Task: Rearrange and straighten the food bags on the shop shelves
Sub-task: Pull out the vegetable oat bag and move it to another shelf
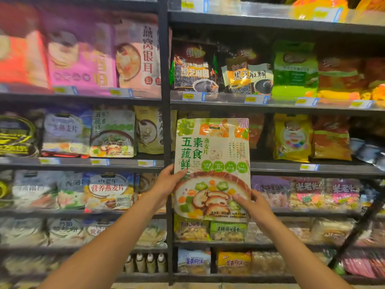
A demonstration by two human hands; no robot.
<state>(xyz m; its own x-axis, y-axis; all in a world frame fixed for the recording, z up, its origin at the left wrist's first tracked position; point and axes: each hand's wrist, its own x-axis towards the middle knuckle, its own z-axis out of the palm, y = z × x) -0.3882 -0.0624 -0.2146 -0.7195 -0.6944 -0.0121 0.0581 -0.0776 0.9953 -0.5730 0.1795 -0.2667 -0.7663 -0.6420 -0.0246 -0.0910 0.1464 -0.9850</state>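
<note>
Your left hand (166, 182) grips the left edge of the green-and-cream oatmeal bag (212, 163), thumb laid over the printed front; your right hand (257, 203) pinches the bag's lower right edge, thumb likewise on the front, fingers hidden behind; so both hands are closed on the one bag and it rests on no shelf. You hold it upright and face-on, just right of the black upright post (164, 80), its left edge close to the post and its top reaching towards the shelf rail (208, 105) above; its bottom edge hangs in front of the small green packets (228, 230) lower down. Left of the post, on the shelf level with the bag's upper half, stands a look-alike bag (112, 133) with the same mushroom bowl; I judge that the held bag may belong beside it, though what lies behind it right of the post is covered and I cannot tell whether a gap waits there. As for progress, this bag is lifted but not yet placed; right of the post the black sesame bags (194, 69) stand fairly square and the yellow bag (291, 138) is upright, while further right the dark pouches (366, 151) lie slumped and look due for straightening; the rows far left of the post are too blurred to judge; so I reckon much of the tidying is yet to do.
</note>
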